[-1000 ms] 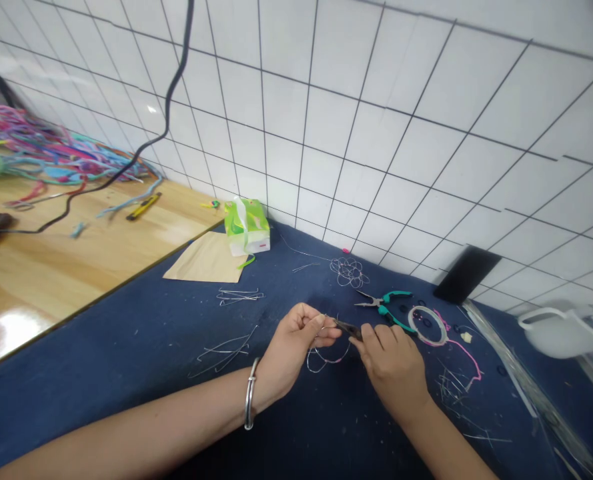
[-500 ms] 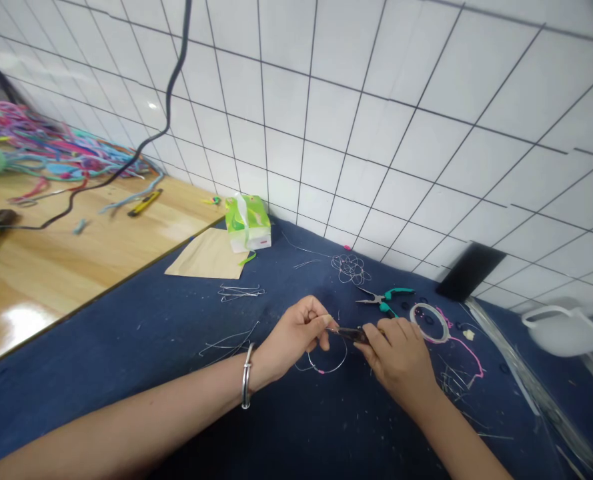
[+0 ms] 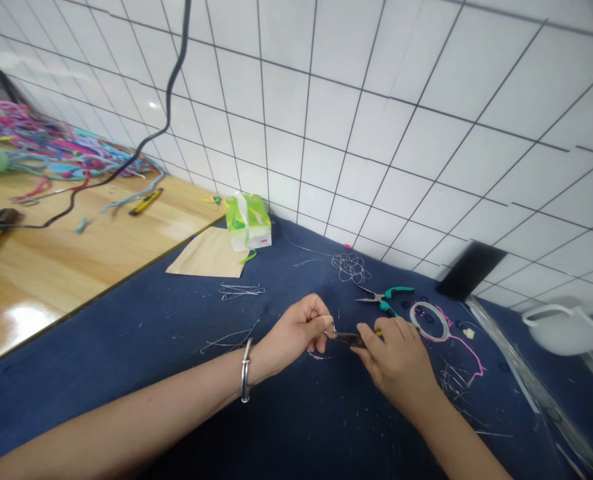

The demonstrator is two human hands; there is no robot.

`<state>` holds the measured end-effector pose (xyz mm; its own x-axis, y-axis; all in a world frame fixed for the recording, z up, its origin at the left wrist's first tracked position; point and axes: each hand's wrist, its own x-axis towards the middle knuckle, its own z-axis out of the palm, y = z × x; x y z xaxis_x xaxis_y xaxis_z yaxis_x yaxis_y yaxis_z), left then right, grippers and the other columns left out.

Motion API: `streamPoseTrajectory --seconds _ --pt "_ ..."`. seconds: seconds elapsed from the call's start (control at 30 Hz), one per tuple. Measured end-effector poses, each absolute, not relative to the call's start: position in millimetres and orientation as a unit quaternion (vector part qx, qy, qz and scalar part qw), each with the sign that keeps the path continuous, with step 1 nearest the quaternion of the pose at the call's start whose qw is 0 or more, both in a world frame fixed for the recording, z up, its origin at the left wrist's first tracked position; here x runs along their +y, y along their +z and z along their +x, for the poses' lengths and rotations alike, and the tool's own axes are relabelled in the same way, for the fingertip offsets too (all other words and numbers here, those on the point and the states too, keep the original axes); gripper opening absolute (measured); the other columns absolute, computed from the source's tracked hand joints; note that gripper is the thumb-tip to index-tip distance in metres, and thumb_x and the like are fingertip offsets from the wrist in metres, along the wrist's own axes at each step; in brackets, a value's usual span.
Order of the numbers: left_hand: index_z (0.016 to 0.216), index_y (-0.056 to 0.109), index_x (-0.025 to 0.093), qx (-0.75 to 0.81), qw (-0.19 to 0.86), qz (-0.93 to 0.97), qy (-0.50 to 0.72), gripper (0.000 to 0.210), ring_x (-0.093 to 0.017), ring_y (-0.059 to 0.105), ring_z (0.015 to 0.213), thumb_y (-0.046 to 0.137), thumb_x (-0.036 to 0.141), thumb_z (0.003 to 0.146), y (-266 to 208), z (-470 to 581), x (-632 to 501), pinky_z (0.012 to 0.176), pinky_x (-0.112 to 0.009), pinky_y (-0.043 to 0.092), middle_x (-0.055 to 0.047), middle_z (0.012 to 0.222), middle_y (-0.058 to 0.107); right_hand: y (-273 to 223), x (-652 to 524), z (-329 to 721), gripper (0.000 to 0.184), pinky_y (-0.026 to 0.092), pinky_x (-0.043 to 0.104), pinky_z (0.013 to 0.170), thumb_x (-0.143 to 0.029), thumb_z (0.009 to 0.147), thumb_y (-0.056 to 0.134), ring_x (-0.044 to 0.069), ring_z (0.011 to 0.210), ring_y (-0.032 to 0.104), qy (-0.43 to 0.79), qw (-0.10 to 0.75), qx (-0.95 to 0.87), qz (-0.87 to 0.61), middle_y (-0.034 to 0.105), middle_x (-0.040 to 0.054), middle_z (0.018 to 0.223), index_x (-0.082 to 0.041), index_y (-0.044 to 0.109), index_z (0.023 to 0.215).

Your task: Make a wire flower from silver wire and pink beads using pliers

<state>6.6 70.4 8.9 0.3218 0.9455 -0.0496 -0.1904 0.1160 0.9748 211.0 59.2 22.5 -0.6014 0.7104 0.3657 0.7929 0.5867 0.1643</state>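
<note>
With thumb and fingers pinched, my left hand [image 3: 303,328] holds a thin wire piece [image 3: 319,357] that has a small pink section. A silver bangle [image 3: 246,371] circles that wrist. My right hand [image 3: 396,350] is closed around dark pliers [image 3: 347,339], a bit of yellow handle showing. The pliers' jaws are right at the left fingertips, on or beside the wire; I cannot tell whether they grip it. Beyond the hands lie teal-handled needle-nose pliers [image 3: 380,297], spread apart, and a tangle of looped wire [image 3: 351,268]. Left of my hands are loose wires [image 3: 231,339].
A tissue pack [image 3: 249,223] stands by a tan paper sheet [image 3: 209,255], with bent wires [image 3: 241,291] nearby. To the right are a tape ring [image 3: 429,322], pink cord [image 3: 469,350], a black slab [image 3: 471,270] and a white cup [image 3: 561,330]. A black cable [image 3: 169,100] hangs at left.
The round wire loop below my hands no longer shows as an open ring; its pink part now appears close under my left fingers. The pliers have tilted slightly. Both hands stay nearly in place.
</note>
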Motion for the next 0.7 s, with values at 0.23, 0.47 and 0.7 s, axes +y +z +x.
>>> streamPoseTrajectory --seconds 0.23,0.47,0.7 --pt "0.076 0.046 0.016 0.373 0.649 0.489 0.447 0.01 -0.006 0.051 0.046 0.049 0.024 0.083 5.8 8.0 70.9 0.043 -0.017 0.034 0.001 0.066 0.058 20.3 60.6 211.9 0.029 0.03 0.033 0.068 -0.033 0.085 0.047 0.018 0.076 0.04 -0.152 0.122 -0.89 -0.412 0.05 0.0072 0.079 -0.017 0.057 0.106" --pt "0.075 0.047 0.016 0.38 0.656 0.482 0.439 0.011 -0.006 0.051 0.045 0.05 0.025 0.081 3.4 8.1 70.9 0.042 -0.017 0.035 0.0 0.066 0.059 18.5 62.0 215.6 0.028 0.03 0.032 0.066 -0.032 0.085 0.047 0.017 0.072 0.04 -0.168 0.12 -0.902 -0.38 0.051 0.0065 0.077 -0.016 0.058 0.106" --pt "0.075 0.046 0.017 0.386 0.65 0.486 0.438 0.011 -0.006 0.049 0.044 0.051 0.025 0.081 3.5 8.3 70.7 0.041 -0.017 0.033 0.001 0.066 0.059 21.1 61.4 214.1 0.027 0.031 0.031 0.065 -0.031 0.085 0.047 0.017 0.072 0.041 -0.153 0.112 -0.91 -0.367 0.051 0.0059 0.075 -0.016 0.058 0.106"
